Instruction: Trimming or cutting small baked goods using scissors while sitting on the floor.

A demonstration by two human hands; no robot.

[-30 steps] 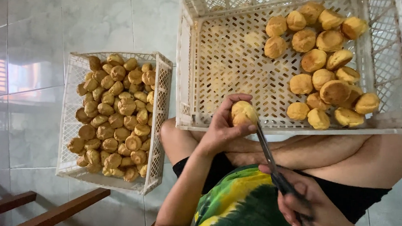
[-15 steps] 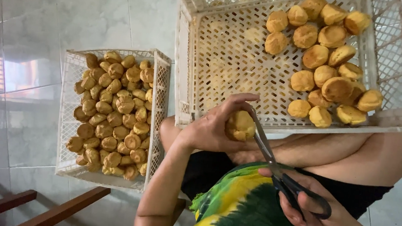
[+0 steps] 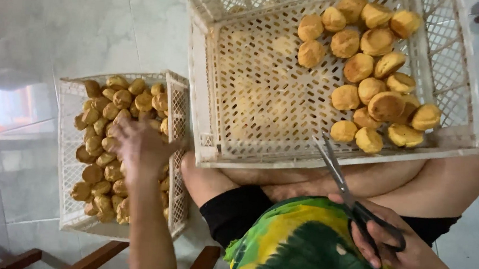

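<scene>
Head view: left hand (image 3: 139,146) perhaps inside crate (image 3: 67,155) rim.

So the person's got a tie-dye top (image 3: 310,248) on, bright yellow and green with a big dark green blotch around the middle and one tiny pale speck at about 3 o'clock of that blotch. Under it there's black shorts (image 3: 233,214), hem showing at 9 o'clock of the top and again over at 3 o'clock. Arms and legs are bare, no sleeves reaching the forearms. Left hand (image 3: 139,146) and right hand (image 3: 407,253) both bare, no gloves or rings that I can make out
</scene>
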